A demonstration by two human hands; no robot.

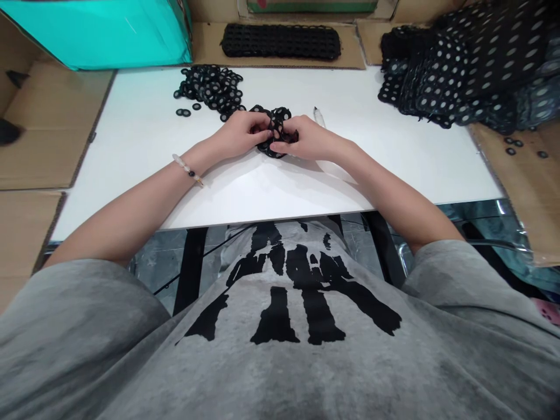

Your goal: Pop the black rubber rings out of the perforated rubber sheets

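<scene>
Between my two hands is a bunched black sheet with round holes (276,148), resting on the white table (245,195). My left hand (242,134) grips its left side, thumb and fingers pinched together. From the right, my right hand (308,139) holds the same sheet with its fingers closed on the edge. Small black rings with pale centres (210,84) lie heaped just beyond my left hand, and a few are loose beside the heap. A pen with a clear barrel (319,118) lies behind my right wrist.
A stack of black holed sheets (280,42) sits on cardboard at the back. Black dotted sheets (441,76) are piled at the right, with several loose rings (511,151) on the cardboard below. A turquoise box (114,35) stands at the back left.
</scene>
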